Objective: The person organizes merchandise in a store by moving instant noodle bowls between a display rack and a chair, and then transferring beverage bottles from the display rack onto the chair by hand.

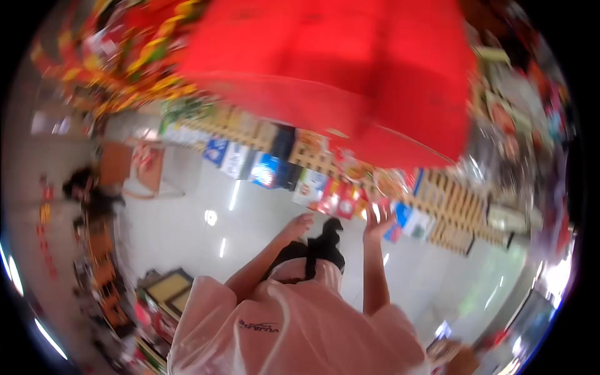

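My left hand [298, 226] hangs low in front of my waist, fingers loosely bent and somewhat blurred. Nothing shows in it, and the hand looks open. Held higher, my right hand [379, 220] is open with its fingers apart, at the front edge of the slatted shelf. Close behind it are red packets [345, 201] and a blue and white packet [402, 215]; I cannot tell whether the fingers touch them. A plate-like picture of food or packed food [390, 182] lies just above that hand.
Large red sheets or banners [325, 69] hang overhead and hide part of the slatted shelf [450, 194]. Red and yellow decorations [147, 56] hang at the upper left. A brown chair [149, 169] and a person [90, 187] are at the left on the shiny floor [200, 219].
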A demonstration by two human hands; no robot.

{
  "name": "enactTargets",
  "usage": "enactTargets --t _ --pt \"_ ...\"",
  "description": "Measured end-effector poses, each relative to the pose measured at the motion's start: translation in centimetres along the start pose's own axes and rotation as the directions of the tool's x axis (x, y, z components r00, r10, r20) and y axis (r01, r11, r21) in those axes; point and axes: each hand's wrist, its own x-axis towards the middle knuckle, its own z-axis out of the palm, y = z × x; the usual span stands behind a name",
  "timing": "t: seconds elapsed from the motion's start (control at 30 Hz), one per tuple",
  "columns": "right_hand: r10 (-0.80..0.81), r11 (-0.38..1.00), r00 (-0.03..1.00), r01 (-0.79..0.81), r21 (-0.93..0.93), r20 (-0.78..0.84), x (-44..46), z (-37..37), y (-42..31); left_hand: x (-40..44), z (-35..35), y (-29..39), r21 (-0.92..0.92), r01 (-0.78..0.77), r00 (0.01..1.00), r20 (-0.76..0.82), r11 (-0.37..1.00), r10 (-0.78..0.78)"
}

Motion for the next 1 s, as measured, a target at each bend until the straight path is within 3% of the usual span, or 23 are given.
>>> enactTargets --t 0.03,0.07,0.1,0.13,0.2,0.23,0.27,0.3,0.37,0.4,0.43,0.5,0.53,0.57,0.6,0.63,0.67,0.7,0.77,0.83,0.9,0.97,1.0 --pt "0.121 0.99 0.991 -0.125 -0.062 -0.066 -0.8 -0.2 1.2 0.9 -3.7 -6.7 0.494 -0.189 0.917 -0.22 0.848 0.332" --pt "0.146 0.984 0.989 -0.146 -0.1 -0.001 -1.0 -0.7 3.1 -2.9 -2.6 -2.2 0.647 0.041 0.906 -0.344 0.761 0.245" --pt "0.191 0.956 0.973 -0.155 -0.251 0.129 -2.1 -1.6 4.4 -3.9 -4.9 -4.8 0.822 -0.1 0.838 -0.234 0.56 0.493" --pt "0.289 0.89 0.943 -0.2 -0.41 0.167 -2.9 -1.8 6.0 -6.9 -5.3 -3.0 0.692 0.082 0.858 -0.416 0.718 0.303" --pt "0.509 0.763 0.835 -0.325 -0.558 0.21 -6.1 -1.4 5.7 -9.0 -7.5 -7.0 0.603 0.28 0.834 -0.538 0.747 0.121" --pt "0.59 0.636 0.803 -0.399 -0.66 0.084 -5.4 0.3 9.5 -10.6 -11.1 -8.3 0.514 0.302 0.785 -0.613 0.803 0.097" --pt "0.644 0.546 0.758 -0.36 -0.756 0.104 -7.5 1.1 10.4 -12.3 -12.3 -9.9 0.475 0.344 0.76 -0.647 0.81 0.056" --pt "0.693 0.526 0.701 -0.332 -0.783 0.168 -7.6 1.1 12.2 -11.8 -15.7 -14.9 0.512 0.311 0.76 -0.64 0.801 0.114" --pt "0.78 0.405 0.617 -0.368 -0.837 0.106 -8.1 2.6 16.5 -17.1 -16.4 -14.6 0.367 0.345 0.653 -0.755 0.864 0.059" --pt "0.796 0.334 0.595 -0.282 -0.899 0.109 -10.3 4.8 17.5 -19.2 -17.2 -15.3 0.356 0.336 0.631 -0.773 0.872 0.073" --pt "0.797 0.291 0.598 -0.255 -0.922 0.086 -12.6 7.0 18.7 -20.7 -18.3 -17.2 0.263 0.308 0.569 -0.821 0.914 0.045" --pt "0.772 0.299 0.612 -0.106 -0.948 0.175 -14.6 8.7 22.4 -22.3 -20.2 -22.2 0.05 0.097 0.485 -0.875 0.994 -0.003" --pt "0.765 0.342 0.604 -0.088 -0.936 0.222 -16.1 9.8 24.8 -22.0 -22.8 -27.7 0.098 0.152 0.476 -0.879 0.984 0.014" --pt "0.777 0.26 0.6 -0.032 -0.965 0.19 -16.7 10.2 27.3 -25.1 -22.4 -27.6 0.13 0.184 0.442 -0.896 0.974 0.036" --pt "0.771 0.146 0.622 0.035 -0.989 0.136 -16.8 10.8 28.0 -25.0 -22.5 -31.1 -0.23 -0.007 0.476 -0.857 0.973 -0.199" --pt "0.745 0.153 0.646 0.077 -0.985 0.166 -19.3 11.8 29.6 -25.2 -23.3 -35.0 -0.259 -0.029 0.375 -0.898 0.966 -0.229" --pt "0.789 0.184 0.57 0.137 -0.973 0.23 -20.7 12.3 31.2 -26.8 -23.5 -37.1 -0.369 -0.087 0.342 -0.884 0.925 -0.32" --pt "0.824 0.151 0.523 0.174 -0.973 0.221 -21.6 12.4 33.9 -27.9 -23.1 -38.7 -0.324 -0.026 0.278 -0.911 0.946 -0.304" --pt "0.86 -0.018 0.486 0.334 -0.943 0.156 -27.5 14.4 37.1 -31.2 -22.3 -40.2 -0.538 -0.013 0.182 -0.83 0.843 -0.527" --pt "0.9 -0.107 0.416 0.499 -0.86 0.129 -30.3 15.3 40.9 -32.8 -21.1 -40.9 -0.7 -0.295 0.24 -0.714 0.651 -0.658" --pt "0.928 -0.139 0.339 0.699 -0.701 0.155 -31.4 15.9 44.6 -33.6 -20.6 -42.3 -0.719 -0.337 0.256 -0.691 0.608 -0.676" --pt "0.928 -0.067 0.224 0.887 -0.457 0.298 -28.2 15.2 49.0 -34.0 -21.3 -42.9 -0.738 -0.367 0.279 -0.668 0.566 -0.69" --pt "0.918 -0.097 0.265 0.871 -0.481 0.296 -27.4 15.1 49.7 -34.1 -21.5 -42.9 -0.778 -0.298 0.332 -0.627 0.553 -0.704"
